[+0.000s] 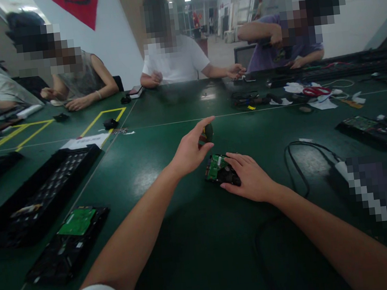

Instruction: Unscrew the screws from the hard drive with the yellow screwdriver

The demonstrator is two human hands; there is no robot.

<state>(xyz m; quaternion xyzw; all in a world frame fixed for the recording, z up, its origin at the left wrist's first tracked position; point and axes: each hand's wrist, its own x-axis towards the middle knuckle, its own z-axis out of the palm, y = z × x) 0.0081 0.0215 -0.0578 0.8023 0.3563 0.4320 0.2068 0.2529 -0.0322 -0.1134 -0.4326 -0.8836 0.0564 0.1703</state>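
Note:
Beyond the hard drive, my left hand (190,149) is curved around a rounded dark green and yellow object (208,133), with the index finger stretched along its top and the thumb below. Its kind is hard to make out, and the palm hides part of it. My right hand (252,174) grips a black hard drive (222,173) lying flat on the table, fingers over its far edge and thumb at the near edge. A green circuit board (217,163) shows on the drive's upper face.
On the left are a long black tray (51,187) and a black caddy with a green board (77,222). To the right, another drive unit (368,129), a black cable (298,171) and a blurred-out device (381,190) lie on the green table. Several people sit opposite.

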